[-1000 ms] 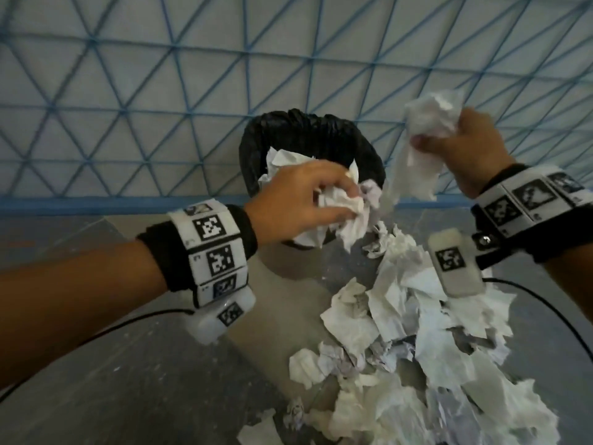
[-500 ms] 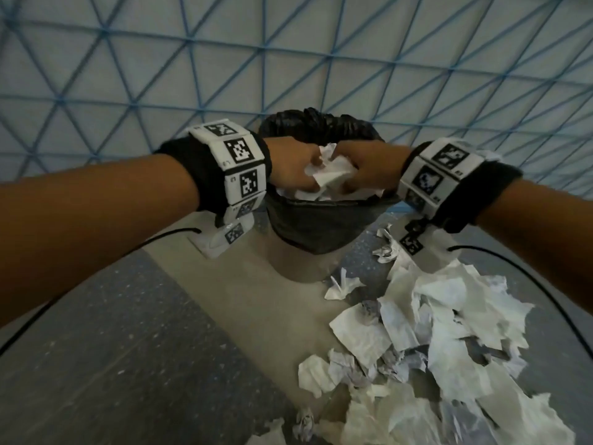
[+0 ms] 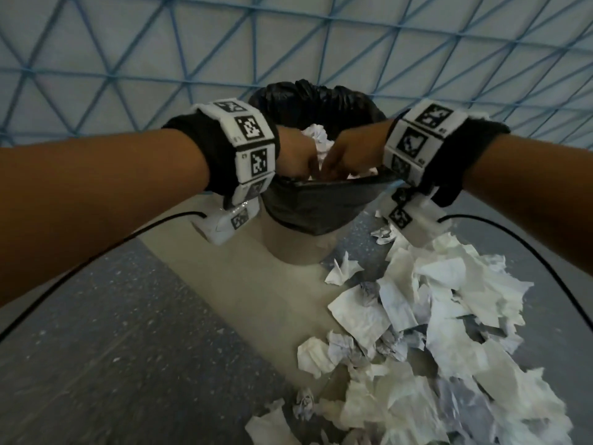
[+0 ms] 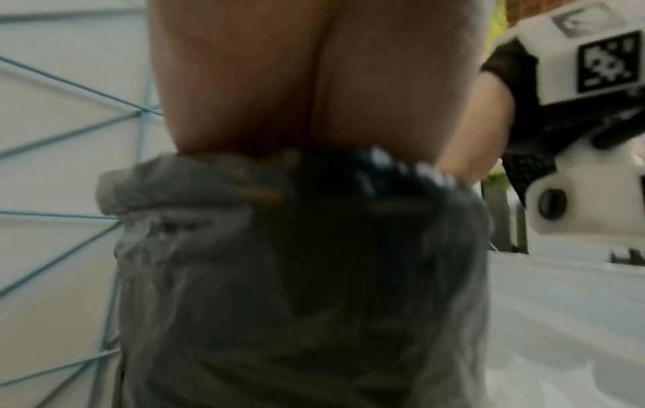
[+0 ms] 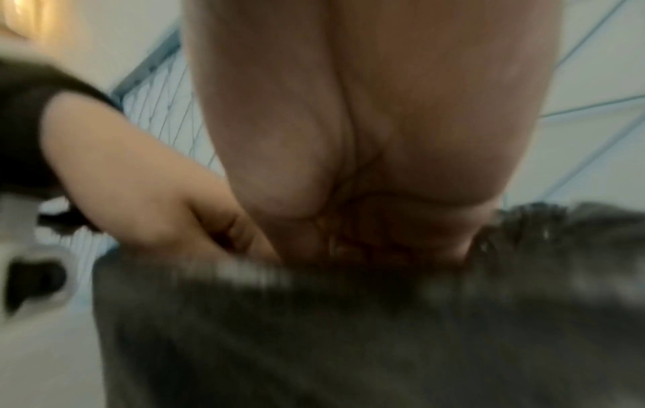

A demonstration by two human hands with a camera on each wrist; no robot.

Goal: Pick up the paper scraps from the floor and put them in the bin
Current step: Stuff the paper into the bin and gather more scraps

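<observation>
- Grey speckled floor (image 3: pixel 134 332) with a pale strip runs up to a wall (image 3: pixel 128 59) crossed by blue lines.
- Both hands are down inside the mouth of the bin (image 3: pixel 298 245), side by side and touching: left hand (image 3: pixel 293 155) and right hand (image 3: pixel 353 155).
- Their fingers are sunk among crumpled paper (image 3: pixel 316 136) in the bin; whether they grip it or have let go, I cannot tell.
- Both wrist views are blurred, showing only palms above the black bag (image 4: pixel 296 289) lining the bin.
- Each wrist wears a black band with white marker blocks.
- Just right of the bin, a big heap of paper scraps (image 3: pixel 442 332) lies on the floor.
</observation>
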